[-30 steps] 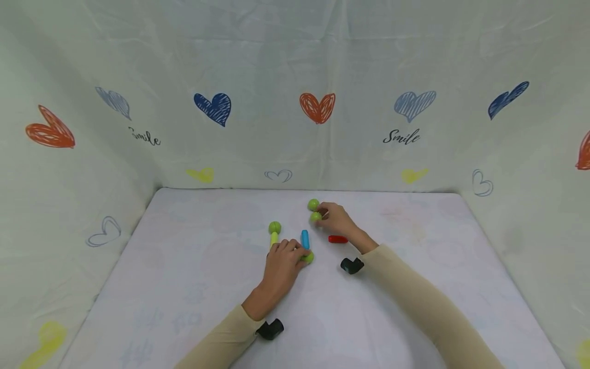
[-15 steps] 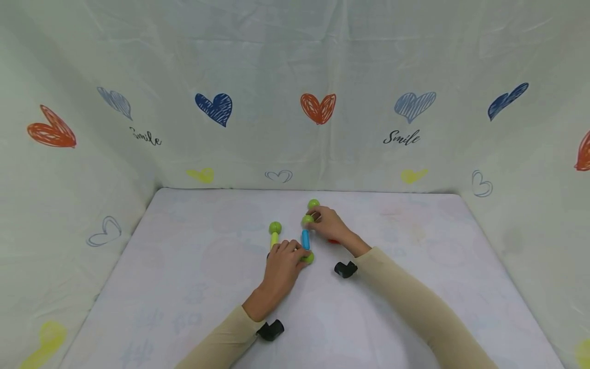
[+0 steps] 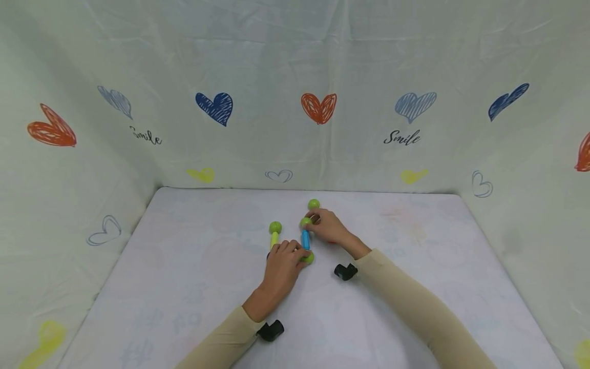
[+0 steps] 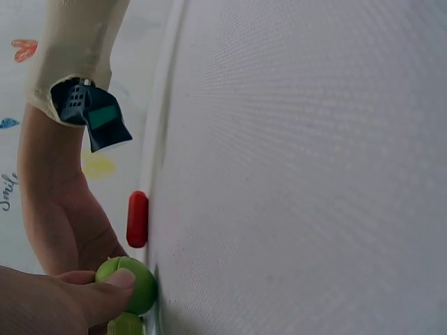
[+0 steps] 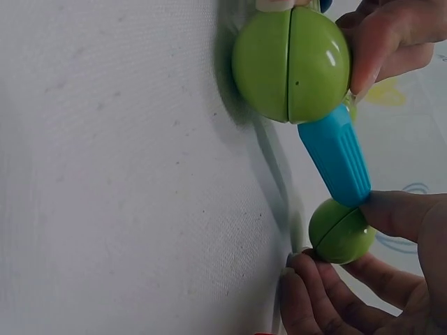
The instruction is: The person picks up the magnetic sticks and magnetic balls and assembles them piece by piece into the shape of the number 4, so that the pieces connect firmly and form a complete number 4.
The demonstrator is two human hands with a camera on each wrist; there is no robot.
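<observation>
My left hand (image 3: 282,267) pinches a green ball (image 5: 292,66) low on the table, thumb on its near side in the left wrist view. A short ridged blue stick (image 3: 306,240) runs away from that ball. At the stick's far end my right hand (image 3: 330,226) holds a second green ball (image 5: 342,230) between thumb and fingers. In the right wrist view the stick (image 5: 336,157) spans between the two balls, its tip right at the second ball and the right thumb. A yellow-green stick (image 3: 274,239) topped by another green ball (image 3: 275,227) lies left of these, partly hidden by my left hand.
A loose green ball (image 3: 314,204) sits just beyond my right hand. A red stick (image 4: 137,220) lies on the white table (image 3: 198,266), mostly covered by my right hand in the head view. Cloth walls with printed hearts stand around the table's back and sides.
My right hand has brought its green ball left and nearer, from beside the loose ball to the blue stick's far end. The left hand has stayed in place on its ball.
</observation>
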